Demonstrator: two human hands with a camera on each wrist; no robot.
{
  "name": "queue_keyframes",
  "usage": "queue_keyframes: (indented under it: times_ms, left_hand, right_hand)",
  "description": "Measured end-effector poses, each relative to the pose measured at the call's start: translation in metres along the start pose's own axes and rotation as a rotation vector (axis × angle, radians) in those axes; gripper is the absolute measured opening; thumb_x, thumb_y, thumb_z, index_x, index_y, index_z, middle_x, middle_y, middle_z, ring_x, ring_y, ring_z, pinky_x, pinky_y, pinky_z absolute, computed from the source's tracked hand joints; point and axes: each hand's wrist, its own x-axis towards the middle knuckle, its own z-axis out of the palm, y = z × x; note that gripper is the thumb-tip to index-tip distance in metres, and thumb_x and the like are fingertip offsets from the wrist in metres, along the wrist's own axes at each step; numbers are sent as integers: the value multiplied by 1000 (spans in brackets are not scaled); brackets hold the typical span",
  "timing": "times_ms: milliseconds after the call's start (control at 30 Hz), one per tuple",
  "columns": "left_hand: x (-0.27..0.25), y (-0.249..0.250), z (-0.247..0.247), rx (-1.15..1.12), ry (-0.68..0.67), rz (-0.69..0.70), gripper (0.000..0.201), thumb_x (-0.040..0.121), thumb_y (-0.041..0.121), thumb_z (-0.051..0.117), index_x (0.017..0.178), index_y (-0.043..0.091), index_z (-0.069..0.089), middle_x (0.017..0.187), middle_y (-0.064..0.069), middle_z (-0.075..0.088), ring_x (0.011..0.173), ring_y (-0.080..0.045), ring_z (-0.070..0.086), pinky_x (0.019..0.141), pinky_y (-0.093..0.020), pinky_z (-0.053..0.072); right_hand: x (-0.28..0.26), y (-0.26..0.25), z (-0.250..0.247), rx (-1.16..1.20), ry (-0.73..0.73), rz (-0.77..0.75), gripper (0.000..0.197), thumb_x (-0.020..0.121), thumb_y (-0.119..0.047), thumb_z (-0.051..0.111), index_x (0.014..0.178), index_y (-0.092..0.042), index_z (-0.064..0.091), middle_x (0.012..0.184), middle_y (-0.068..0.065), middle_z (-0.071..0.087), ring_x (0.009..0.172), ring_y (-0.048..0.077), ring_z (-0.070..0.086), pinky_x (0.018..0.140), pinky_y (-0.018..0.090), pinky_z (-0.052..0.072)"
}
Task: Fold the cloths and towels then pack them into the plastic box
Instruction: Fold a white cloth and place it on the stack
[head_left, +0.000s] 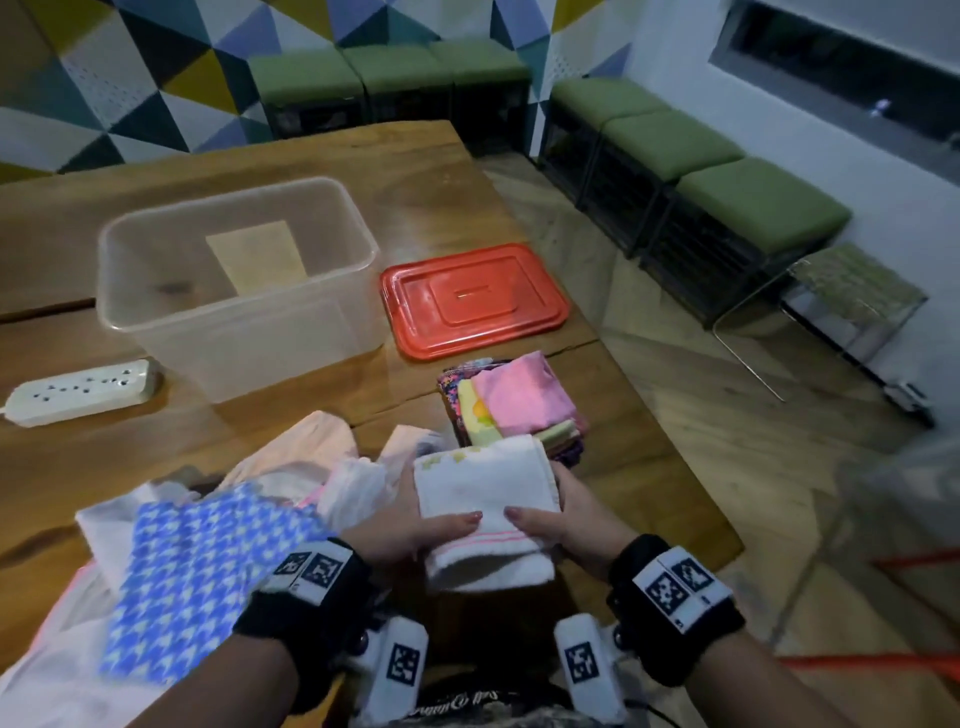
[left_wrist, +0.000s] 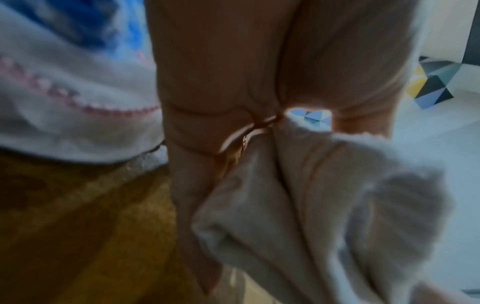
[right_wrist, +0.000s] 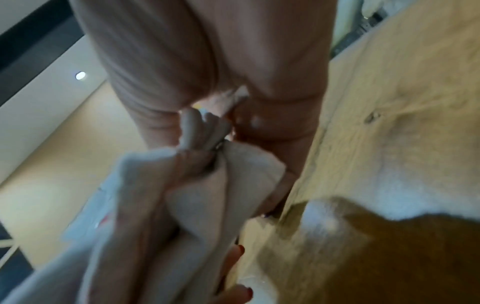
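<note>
A folded white towel (head_left: 485, 499) with a pink stripe is held above the table's near edge between both hands. My left hand (head_left: 415, 525) grips its left side, thumb on top. My right hand (head_left: 561, 519) grips its right side the same way. Up close, the left wrist view shows the towel (left_wrist: 324, 205) bunched in my fingers (left_wrist: 197, 174), and the right wrist view shows the towel (right_wrist: 182, 205) pinched in my palm. The clear plastic box (head_left: 239, 280) stands open at the back left with a beige cloth (head_left: 257, 257) inside. A stack of folded cloths (head_left: 511, 402) lies just beyond the towel.
The red lid (head_left: 472, 299) lies right of the box. A white power strip (head_left: 80, 392) sits at the left. A heap of unfolded cloths, with a blue-and-white checked one (head_left: 208, 571) on top, lies at the near left. The wooden table (head_left: 415, 171) ends at the right, with green stools (head_left: 753, 208) beyond.
</note>
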Motion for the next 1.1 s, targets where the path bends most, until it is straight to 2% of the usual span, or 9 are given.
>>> queue_keyframes:
  times_ms: [133,233,367,500,600,700,800,967,1100]
  left_hand:
    - [4,2,14,-82,209,-115,125,64,11,82,147,24,-10,149,-3,28,117,-15,41,88,-29,42]
    - [6,5,17,-120,224,-93,85,82,-5,61,146,25,15,144,-8,33,106,-16,48,70,-18,49]
    - [-3,9,16,-307,207,-47,46,88,-13,43,116,19,59,131,-16,52,94,-24,61,61,-20,55]
    - [-14,11,-4,-470,328,-44,45,89,-11,40,116,18,61,95,-16,69,67,-20,70,51,-23,54]
    - [-20,10,-21,-359,433,-19,45,88,-8,49,123,19,57,110,-17,65,71,-18,66,52,-18,51]
    - [-27,5,-32,-305,471,-22,48,79,-1,65,117,28,62,121,-12,61,89,-21,64,62,-21,52]
    - [-33,2,-37,-272,481,-52,50,76,3,69,112,37,63,125,-11,59,95,-24,63,66,-27,50]
    - [-30,3,-34,-362,508,-33,53,78,-6,64,121,25,60,111,-12,65,77,-18,67,55,-21,52]
    - [-18,5,-33,-389,543,-46,52,76,-4,66,115,30,64,114,-12,66,93,-27,64,75,-35,52]
  right_hand:
    - [-4,-2,-3,-122,37,-49,83,80,-11,71,142,-19,16,116,-6,51,116,23,53,100,48,45]
    - [-4,-2,-2,-176,-45,-72,91,83,-18,67,145,-34,2,125,-8,43,121,18,48,103,44,43]
    - [7,-8,-3,-335,60,-191,79,79,-62,55,144,-34,19,133,0,42,118,15,49,104,42,42]
    - [29,-20,-10,-889,361,-460,62,84,-34,56,140,-18,34,142,8,33,133,21,29,111,34,25]
    - [58,-21,-5,-1283,214,-431,86,76,-35,65,147,-21,17,153,14,14,144,30,6,117,47,14]
    - [85,-18,-6,-1491,95,-291,106,72,-50,69,147,-27,-3,156,16,-7,144,33,-6,118,46,4]
    - [98,-17,-12,-1511,72,-301,96,78,-41,67,148,-30,1,157,14,0,145,31,3,117,43,8]
    - [102,-14,-23,-1451,82,-371,82,83,-23,60,147,-35,10,157,8,13,143,27,18,115,40,17]
    - [98,-23,-26,-1271,97,-360,66,89,-22,49,145,-37,19,153,3,27,138,25,30,113,39,23]
